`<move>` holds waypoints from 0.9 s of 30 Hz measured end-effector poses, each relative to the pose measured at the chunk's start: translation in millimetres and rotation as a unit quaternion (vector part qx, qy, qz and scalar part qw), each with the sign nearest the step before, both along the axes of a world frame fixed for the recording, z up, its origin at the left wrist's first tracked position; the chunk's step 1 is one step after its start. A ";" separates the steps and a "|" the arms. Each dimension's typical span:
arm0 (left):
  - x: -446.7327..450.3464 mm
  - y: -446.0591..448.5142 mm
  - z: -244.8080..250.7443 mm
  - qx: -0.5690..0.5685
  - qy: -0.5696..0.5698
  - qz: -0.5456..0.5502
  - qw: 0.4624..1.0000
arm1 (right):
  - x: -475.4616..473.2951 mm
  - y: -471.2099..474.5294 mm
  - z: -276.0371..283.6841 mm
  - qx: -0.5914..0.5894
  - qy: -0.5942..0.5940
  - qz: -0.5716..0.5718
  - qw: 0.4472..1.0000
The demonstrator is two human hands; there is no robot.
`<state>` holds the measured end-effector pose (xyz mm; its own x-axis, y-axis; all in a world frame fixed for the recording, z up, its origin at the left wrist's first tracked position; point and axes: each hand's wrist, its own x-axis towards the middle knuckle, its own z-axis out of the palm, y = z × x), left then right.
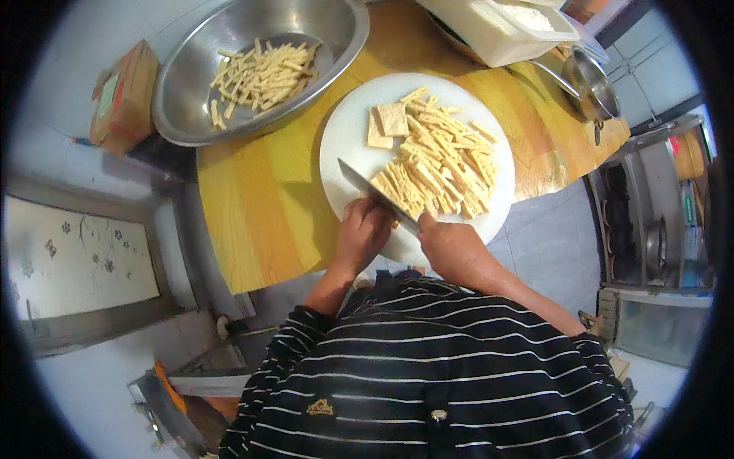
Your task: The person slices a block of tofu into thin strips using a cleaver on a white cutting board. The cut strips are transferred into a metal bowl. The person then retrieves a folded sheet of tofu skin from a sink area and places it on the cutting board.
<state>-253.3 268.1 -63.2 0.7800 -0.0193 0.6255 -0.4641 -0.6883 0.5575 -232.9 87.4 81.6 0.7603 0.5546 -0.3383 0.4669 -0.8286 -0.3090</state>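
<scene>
My right hand [454,248] grips the handle of a kitchen knife, whose wide steel blade [383,198] slants up and left over a round white cutting board [344,143]. Against the blade's near side, my left hand [362,234] has its fingers bent down on a pale yellow tofu-like piece [395,225], mostly hidden beneath them. Cut tofu-like strips [447,158] are heaped beyond the blade, across the board's middle and right. Two flat uncut slabs [392,120] overlap at the heap's upper left.
Beyond the board at left, a large steel basin [183,97] holds more strips [266,74]. A white plastic tub [504,40] with white powder stands at the far right, near a steel pan [593,86]. The wooden table [258,212] has a curved edge. A cardboard box [127,94] sits left.
</scene>
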 end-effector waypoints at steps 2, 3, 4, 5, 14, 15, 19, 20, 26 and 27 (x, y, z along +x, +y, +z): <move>1.5 -0.5 -2.3 -0.006 0.006 -0.010 1.000 | 5.1 7.8 -10.5 0.035 -0.017 0.003 0.999; 1.2 -0.3 -2.9 0.002 0.021 -0.018 1.000 | 7.1 12.5 -16.1 0.047 -0.023 0.000 0.999; 1.4 1.9 -3.1 0.015 0.036 -0.025 0.999 | 12.1 22.1 -23.4 0.037 -0.023 -0.011 0.999; 0.4 3.7 -2.4 0.031 0.051 -0.031 0.998 | 15.7 29.2 -29.1 0.078 -0.054 -0.016 0.995; -10.9 -27.5 20.7 -0.227 0.143 0.117 0.956 | 71.8 -22.2 -28.8 0.324 0.147 -0.237 0.904; -13.5 -30.8 24.4 -0.323 0.202 0.143 0.914 | 77.4 -39.5 -25.0 0.359 0.145 -0.264 0.883; -15.1 -27.5 38.9 -0.686 0.265 0.044 0.676 | 103.3 -123.8 -12.9 0.475 0.172 -0.321 0.801; -12.9 -28.6 41.6 -0.693 0.285 0.010 0.662 | 109.7 -143.8 -13.5 0.461 0.183 -0.344 0.798; 10.1 -58.5 56.0 -0.721 0.344 0.040 0.600 | 119.8 -231.6 -47.1 0.478 0.224 -0.409 0.745; 14.4 -59.8 59.1 -0.716 0.359 0.030 0.599 | 120.6 -240.0 -54.0 0.466 0.235 -0.427 0.738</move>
<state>-238.9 208.3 -4.1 0.8304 0.1770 -0.5283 0.2500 0.7290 0.6372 -112.4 -152.6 27.6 0.8876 0.0984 -0.4500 -0.4432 -0.0841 -0.8925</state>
